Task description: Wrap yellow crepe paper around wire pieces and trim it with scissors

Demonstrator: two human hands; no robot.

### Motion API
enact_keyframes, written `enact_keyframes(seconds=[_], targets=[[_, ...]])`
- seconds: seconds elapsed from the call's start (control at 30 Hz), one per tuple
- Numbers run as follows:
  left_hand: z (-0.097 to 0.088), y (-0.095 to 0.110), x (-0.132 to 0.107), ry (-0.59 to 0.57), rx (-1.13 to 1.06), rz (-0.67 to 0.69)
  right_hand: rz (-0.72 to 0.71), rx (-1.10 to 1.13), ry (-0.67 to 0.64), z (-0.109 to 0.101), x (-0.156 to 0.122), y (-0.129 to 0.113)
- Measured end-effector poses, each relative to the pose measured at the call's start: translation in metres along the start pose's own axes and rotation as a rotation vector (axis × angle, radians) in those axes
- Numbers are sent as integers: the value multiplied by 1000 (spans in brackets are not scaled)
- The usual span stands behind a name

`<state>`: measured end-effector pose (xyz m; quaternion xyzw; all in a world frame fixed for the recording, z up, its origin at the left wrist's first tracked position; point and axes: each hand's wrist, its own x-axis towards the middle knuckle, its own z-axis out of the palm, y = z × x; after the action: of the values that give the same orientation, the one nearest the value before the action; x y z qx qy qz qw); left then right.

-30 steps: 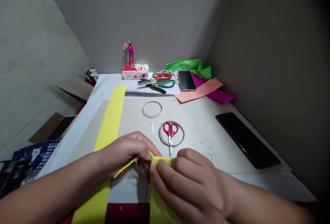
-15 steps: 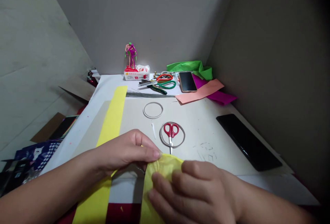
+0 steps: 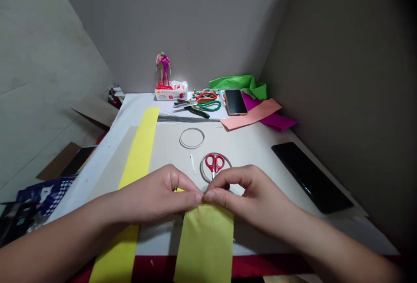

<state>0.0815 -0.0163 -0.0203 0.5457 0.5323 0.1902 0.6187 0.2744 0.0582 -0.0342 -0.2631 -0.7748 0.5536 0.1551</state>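
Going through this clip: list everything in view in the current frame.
held paper strip: one, yellow, hanging toward the person
long paper strip: one, yellow, lying along the left side
small scissors: one pair, red handles, mid-surface
wire rings: two, pale grey, mid-surface, one around the small scissors
small strip: one, white, between the rings
wire bundle: one, grey, beyond the rings
larger scissors: two pairs, orange and green handles, far edge
phone: one, black, far edge
paper sheets: three, salmon, magenta, green, far right
wire figure: one, pink, purple and green, on a box
box: one, white and red, far edge
flat device: one, black, right side
left hand grip: one, pinching the held paper strip's top edge
right hand grip: one, pinching the same edge
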Motion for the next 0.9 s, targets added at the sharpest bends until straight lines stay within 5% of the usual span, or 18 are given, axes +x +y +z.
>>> enact_keyframes(seconds=[0.13, 0.3, 0.5, 0.9], targets=[[0, 1, -1, 4, -6, -29, -20, -34, -49, 0, -4, -2], [0, -2, 4, 14, -114, -55, -209, -204, -43, -1, -5, 0], [2, -6, 7, 211, -36, -103, -434, -458, 106, 2, -3, 8], [-1, -7, 6, 222, 23, -115, -520, -559, 77, 6, 2, 18]])
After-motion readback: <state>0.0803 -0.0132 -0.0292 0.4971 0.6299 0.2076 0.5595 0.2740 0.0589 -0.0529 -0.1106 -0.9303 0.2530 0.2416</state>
